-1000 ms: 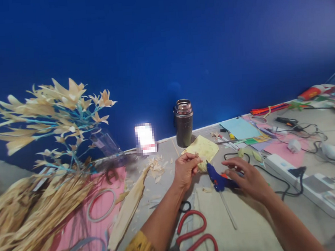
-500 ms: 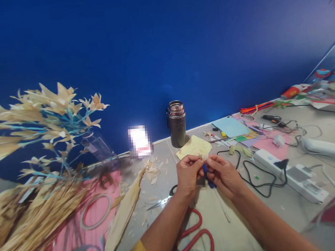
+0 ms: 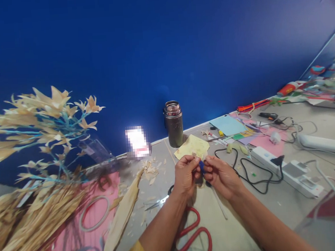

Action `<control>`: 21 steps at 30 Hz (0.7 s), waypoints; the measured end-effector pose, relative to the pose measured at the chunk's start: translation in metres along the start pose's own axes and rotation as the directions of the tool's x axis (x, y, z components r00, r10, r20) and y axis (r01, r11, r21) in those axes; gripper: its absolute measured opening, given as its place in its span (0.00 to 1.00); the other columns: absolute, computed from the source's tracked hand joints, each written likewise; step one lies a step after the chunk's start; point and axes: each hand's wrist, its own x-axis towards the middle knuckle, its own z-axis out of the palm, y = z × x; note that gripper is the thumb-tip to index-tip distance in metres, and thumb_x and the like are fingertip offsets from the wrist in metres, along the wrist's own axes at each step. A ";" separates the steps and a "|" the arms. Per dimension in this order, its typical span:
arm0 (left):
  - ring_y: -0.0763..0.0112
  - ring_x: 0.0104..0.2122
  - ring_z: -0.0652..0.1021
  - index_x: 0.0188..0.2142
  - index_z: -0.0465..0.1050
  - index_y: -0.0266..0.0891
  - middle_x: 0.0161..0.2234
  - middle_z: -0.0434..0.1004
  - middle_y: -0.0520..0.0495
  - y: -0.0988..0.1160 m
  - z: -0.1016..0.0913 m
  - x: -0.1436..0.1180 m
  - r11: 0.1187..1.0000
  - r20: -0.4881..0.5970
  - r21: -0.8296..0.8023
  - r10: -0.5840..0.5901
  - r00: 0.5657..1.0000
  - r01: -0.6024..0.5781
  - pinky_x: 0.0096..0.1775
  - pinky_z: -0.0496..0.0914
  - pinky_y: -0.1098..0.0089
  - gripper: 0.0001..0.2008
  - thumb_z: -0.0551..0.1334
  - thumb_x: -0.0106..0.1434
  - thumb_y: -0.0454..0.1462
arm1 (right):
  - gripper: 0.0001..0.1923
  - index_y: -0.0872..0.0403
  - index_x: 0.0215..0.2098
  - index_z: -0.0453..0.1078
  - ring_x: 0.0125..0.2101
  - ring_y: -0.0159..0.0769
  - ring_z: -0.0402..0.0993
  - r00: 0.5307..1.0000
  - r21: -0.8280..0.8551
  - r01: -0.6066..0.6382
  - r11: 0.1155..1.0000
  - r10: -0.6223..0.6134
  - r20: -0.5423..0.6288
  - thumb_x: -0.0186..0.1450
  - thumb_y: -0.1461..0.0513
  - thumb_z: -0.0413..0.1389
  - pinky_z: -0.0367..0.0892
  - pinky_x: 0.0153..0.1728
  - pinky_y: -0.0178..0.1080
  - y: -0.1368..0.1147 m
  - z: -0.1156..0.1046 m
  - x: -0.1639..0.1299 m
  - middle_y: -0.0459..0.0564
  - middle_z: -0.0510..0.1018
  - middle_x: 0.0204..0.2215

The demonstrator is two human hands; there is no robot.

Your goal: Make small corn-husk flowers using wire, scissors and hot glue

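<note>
My left hand [image 3: 186,174] and my right hand [image 3: 222,177] are close together over the table, each with thumb and fingers pinched. Between the fingertips shows a small blue thing [image 3: 201,166], mostly covered, so its kind is unclear. Just beyond the hands lies a yellow paper [image 3: 192,146]. Below my right hand a thin rod [image 3: 220,206] rests on pale cloth-like material [image 3: 229,234]. Red-handled scissors [image 3: 205,237] are near my left forearm, which partly covers another pair of scissors [image 3: 158,203] with shiny blades.
A dark flask [image 3: 175,127] stands open against the blue wall. Dried husks [image 3: 28,223], a tape ring [image 3: 95,212] and husk flowers [image 3: 60,106] fill the left. At right are a power strip [image 3: 288,172], black cable [image 3: 263,189] and coloured papers [image 3: 227,126].
My fingertips have shifted slightly and the blue thing shows higher between them. The whole view has moved a little; other things stay in place.
</note>
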 end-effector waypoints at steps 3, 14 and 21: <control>0.81 0.17 0.68 0.26 0.70 0.37 0.20 0.71 0.55 -0.003 0.000 0.000 1.000 0.002 0.016 0.005 1.000 -0.005 0.17 0.58 0.80 0.21 0.79 0.42 0.40 | 0.17 0.53 0.28 0.70 0.20 0.27 0.61 1.000 -0.011 -0.015 1.000 0.015 0.003 0.51 0.57 0.73 0.58 0.17 0.29 0.001 0.000 0.001 0.40 0.66 0.20; 0.81 0.15 0.65 0.27 0.68 0.38 0.16 0.69 0.56 -0.006 -0.001 -0.001 0.999 0.033 0.026 -0.018 0.999 0.018 0.17 0.57 0.80 0.20 0.78 0.45 0.41 | 0.21 0.54 0.27 0.71 0.18 0.26 0.67 0.994 -0.117 0.102 0.988 -0.105 -0.019 0.49 0.52 0.75 0.58 0.17 0.28 0.007 0.009 -0.003 0.40 0.70 0.18; 0.82 0.14 0.64 0.27 0.68 0.38 0.16 0.67 0.57 -0.004 0.001 -0.002 1.000 0.058 -0.008 -0.010 0.998 0.010 0.17 0.53 0.80 0.21 0.78 0.44 0.42 | 0.21 0.54 0.30 0.72 0.18 0.28 0.70 0.979 -0.193 0.189 0.963 -0.200 -0.043 0.50 0.52 0.75 0.60 0.18 0.29 0.010 0.013 -0.005 0.43 0.77 0.19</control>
